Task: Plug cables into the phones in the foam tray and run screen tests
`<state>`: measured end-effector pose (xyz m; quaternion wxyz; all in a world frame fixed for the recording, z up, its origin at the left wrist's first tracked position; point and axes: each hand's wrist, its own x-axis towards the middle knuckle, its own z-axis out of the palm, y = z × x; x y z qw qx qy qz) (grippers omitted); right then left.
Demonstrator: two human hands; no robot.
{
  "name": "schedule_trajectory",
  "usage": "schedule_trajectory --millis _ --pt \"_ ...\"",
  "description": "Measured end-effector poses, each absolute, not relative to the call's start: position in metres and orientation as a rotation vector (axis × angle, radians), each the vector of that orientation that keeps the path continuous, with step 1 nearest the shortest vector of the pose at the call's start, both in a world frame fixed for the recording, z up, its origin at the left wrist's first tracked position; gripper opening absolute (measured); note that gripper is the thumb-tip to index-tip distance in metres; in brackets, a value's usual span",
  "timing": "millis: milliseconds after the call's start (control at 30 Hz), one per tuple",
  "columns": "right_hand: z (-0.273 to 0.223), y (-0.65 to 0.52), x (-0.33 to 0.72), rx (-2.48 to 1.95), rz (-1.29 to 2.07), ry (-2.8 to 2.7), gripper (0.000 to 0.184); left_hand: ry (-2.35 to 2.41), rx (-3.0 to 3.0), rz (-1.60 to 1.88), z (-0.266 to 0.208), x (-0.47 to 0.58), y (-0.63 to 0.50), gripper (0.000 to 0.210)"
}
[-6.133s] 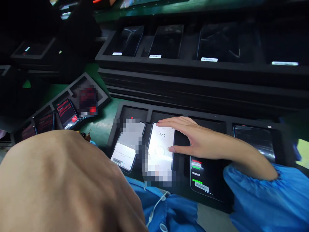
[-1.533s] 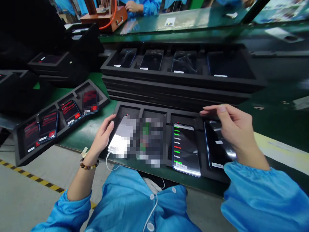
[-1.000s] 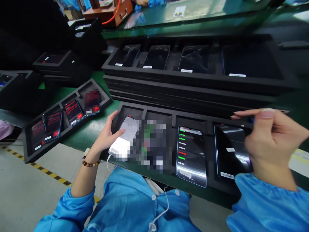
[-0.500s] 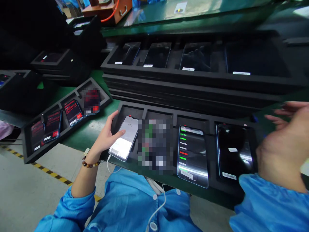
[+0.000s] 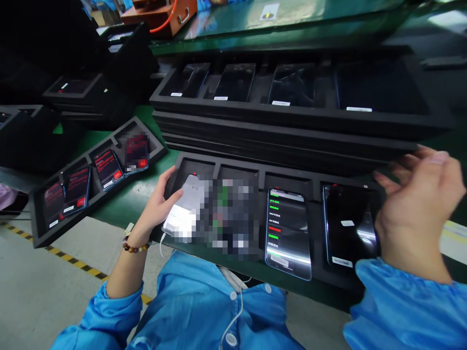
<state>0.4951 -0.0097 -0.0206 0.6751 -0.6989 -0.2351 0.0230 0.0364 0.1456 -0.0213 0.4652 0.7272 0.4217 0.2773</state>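
Observation:
My left hand (image 5: 160, 204) is closed around the left end of a black foam tray (image 5: 262, 176). Its thumb reaches over the edge of a lit smartphone (image 5: 186, 204) with a white cable (image 5: 162, 245) plugged in. This phone lies slanted in the leftmost slot. Another smartphone (image 5: 289, 233) shows green and red lines of text, and a dark smartphone (image 5: 348, 228) with white labels lies in the rightmost slot. Just beyond that phone, my right hand (image 5: 419, 204) hovers over the tray's right end, fingers apart, holding nothing visible. The second slot's contents are pixelated.
Behind stands a stack of black foam trays (image 5: 277, 131), its top one holding dark phones. At left, an angled foam tray (image 5: 47, 233) carries phones with red screen text. More dark trays (image 5: 78, 107) are stacked farther back. A white-yellow sheet (image 5: 454, 240) lies at right.
My right hand has moved left and inward towards the tray's right end, uncovering the sheet at right. My left hand keeps its place at the tray's left end. The view has shifted slightly.

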Motion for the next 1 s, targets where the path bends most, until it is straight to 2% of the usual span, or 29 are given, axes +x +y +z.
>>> schedule_trajectory --millis 233,500,1000 --pt "-0.018 -0.005 0.491 -1.565 0.108 -0.515 0.085 1.041 1.811 0.686 -0.021 0.035 0.146 0.077" --pt "-0.012 -0.009 0.483 -1.667 0.117 -0.538 0.073 1.042 1.786 0.721 -0.022 0.034 0.146 0.072" --pt "-0.012 -0.01 0.482 -1.699 0.133 -0.542 0.072 1.041 1.8 0.707 -0.02 0.035 0.146 0.076"
